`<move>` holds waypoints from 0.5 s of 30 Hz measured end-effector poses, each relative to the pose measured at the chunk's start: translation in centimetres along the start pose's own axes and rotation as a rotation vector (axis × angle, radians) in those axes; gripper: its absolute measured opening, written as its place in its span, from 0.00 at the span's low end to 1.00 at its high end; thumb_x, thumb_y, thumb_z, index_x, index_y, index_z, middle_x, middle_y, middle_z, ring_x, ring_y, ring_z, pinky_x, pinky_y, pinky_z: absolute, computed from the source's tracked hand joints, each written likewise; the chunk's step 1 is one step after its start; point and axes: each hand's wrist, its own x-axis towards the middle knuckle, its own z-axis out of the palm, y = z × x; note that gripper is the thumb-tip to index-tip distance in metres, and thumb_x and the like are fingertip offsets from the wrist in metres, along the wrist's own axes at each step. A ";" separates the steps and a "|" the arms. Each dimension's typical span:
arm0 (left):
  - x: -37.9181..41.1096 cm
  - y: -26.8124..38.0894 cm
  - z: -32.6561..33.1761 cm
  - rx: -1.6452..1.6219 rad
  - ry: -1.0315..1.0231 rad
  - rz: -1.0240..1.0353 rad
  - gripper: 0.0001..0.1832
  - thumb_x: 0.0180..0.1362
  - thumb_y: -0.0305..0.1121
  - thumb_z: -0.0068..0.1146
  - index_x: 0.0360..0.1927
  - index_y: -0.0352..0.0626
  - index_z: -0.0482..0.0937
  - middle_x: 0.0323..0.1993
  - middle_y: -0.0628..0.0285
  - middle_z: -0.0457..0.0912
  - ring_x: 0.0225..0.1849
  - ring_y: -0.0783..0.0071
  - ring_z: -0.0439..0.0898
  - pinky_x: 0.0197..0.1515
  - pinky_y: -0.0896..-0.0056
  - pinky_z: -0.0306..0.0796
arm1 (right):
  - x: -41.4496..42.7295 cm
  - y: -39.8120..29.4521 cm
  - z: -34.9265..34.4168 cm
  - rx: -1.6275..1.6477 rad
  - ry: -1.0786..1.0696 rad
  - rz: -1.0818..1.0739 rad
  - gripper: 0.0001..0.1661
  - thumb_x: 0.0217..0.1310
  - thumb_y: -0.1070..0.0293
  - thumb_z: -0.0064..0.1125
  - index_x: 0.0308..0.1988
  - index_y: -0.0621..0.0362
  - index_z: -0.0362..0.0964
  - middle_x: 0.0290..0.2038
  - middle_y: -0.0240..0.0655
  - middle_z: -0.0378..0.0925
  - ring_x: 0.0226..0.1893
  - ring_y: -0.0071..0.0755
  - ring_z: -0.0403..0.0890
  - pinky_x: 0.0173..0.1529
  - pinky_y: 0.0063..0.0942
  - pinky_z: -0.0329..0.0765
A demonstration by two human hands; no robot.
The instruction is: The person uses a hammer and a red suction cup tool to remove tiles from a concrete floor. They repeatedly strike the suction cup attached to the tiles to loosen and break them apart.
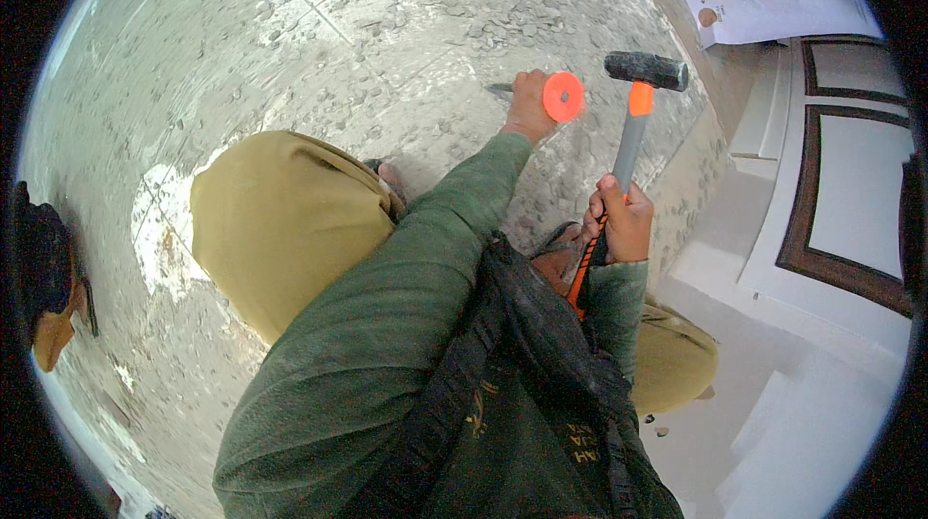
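Note:
My left hand [531, 104] is closed around a chisel [500, 88] with a round orange hand guard [562, 96]. Its dark tip points to the left, low over the rough, chipped floor [435, 91]; whether it touches the floor I cannot tell. To the right, my right hand [626, 218] grips the handle of a sledge hammer [645, 71]. The hammer has a black steel head and a grey and orange handle. Its head is raised to the right of the orange guard, apart from it.
Broken chips [507, 19] lie scattered over the floor. White panels with dark brown frames [808, 193] stand along the right side, beside a pale ledge [747, 207]. Another person [47, 265] is partly visible at the far left edge. My sandalled foot [562, 258] is below the hammer.

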 end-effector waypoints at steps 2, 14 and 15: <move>0.3 -0.2 -0.1 -0.010 0.015 0.012 0.11 0.47 0.40 0.63 0.31 0.48 0.79 0.35 0.55 0.74 0.40 0.53 0.69 0.44 0.54 0.63 | 0.0 -0.2 -0.1 0.009 -0.004 -0.004 0.18 0.64 0.57 0.57 0.31 0.58 0.63 0.17 0.29 0.65 0.11 0.23 0.67 0.15 0.24 0.65; 0.7 -3.0 -1.3 -0.076 0.041 0.016 0.22 0.41 0.35 0.71 0.41 0.43 0.78 0.37 0.55 0.77 0.41 0.52 0.74 0.46 0.56 0.69 | -3.6 -8.6 1.1 0.247 0.186 -0.463 0.10 0.64 0.65 0.55 0.34 0.59 0.65 0.15 0.30 0.63 0.11 0.25 0.66 0.14 0.24 0.65; 1.0 -3.5 -1.2 -0.073 0.014 0.013 0.20 0.41 0.35 0.71 0.40 0.43 0.79 0.36 0.55 0.78 0.41 0.52 0.76 0.45 0.55 0.70 | -3.6 -9.2 1.1 0.285 0.168 -0.555 0.09 0.64 0.66 0.54 0.33 0.59 0.65 0.15 0.30 0.62 0.11 0.25 0.67 0.14 0.25 0.66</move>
